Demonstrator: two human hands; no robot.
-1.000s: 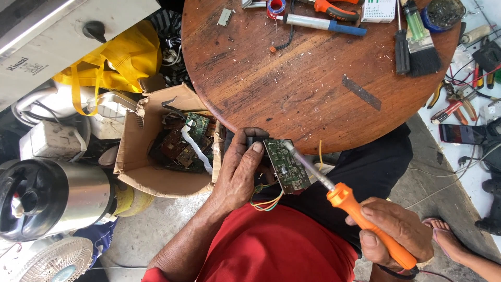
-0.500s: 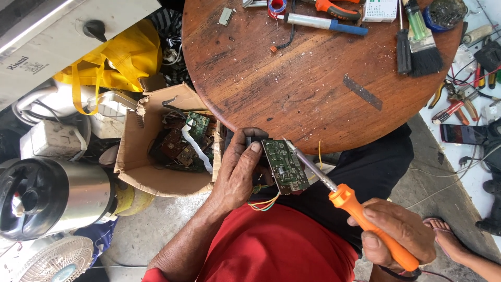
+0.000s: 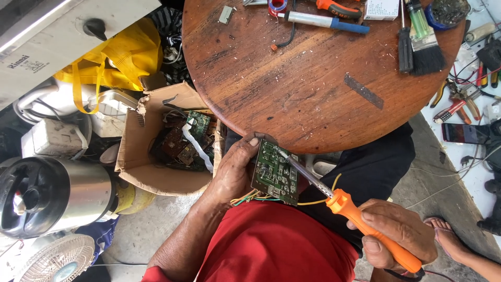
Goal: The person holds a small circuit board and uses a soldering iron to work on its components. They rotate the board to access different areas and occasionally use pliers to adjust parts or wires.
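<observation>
Below the round table's edge [image 3: 313, 146], a green circuit board [image 3: 274, 172] is gripped by the left hand [image 3: 235, 172]; an orange-handled soldering iron [image 3: 355, 216], clasped in the right hand [image 3: 399, 237], is angled up-left onto it.

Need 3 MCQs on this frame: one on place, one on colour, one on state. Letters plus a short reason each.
1. Where is the green circuit board?
A. flat on the round wooden table
B. held in the left hand just off the table's near edge
C. inside the cardboard box

2. What colour is the handle of the soldering iron in the right hand?
A. orange
B. blue
C. black

3. How does the iron's tip stand?
A. lying on the table
B. pointing away from the board
C. touching the board's face

Key: 1 B, the left hand grips the board below the round wooden table rim, beside the cardboard box. 2 A, the grip in the right hand is orange. 3 C, the metal tip meets the board near its upper edge.
</observation>
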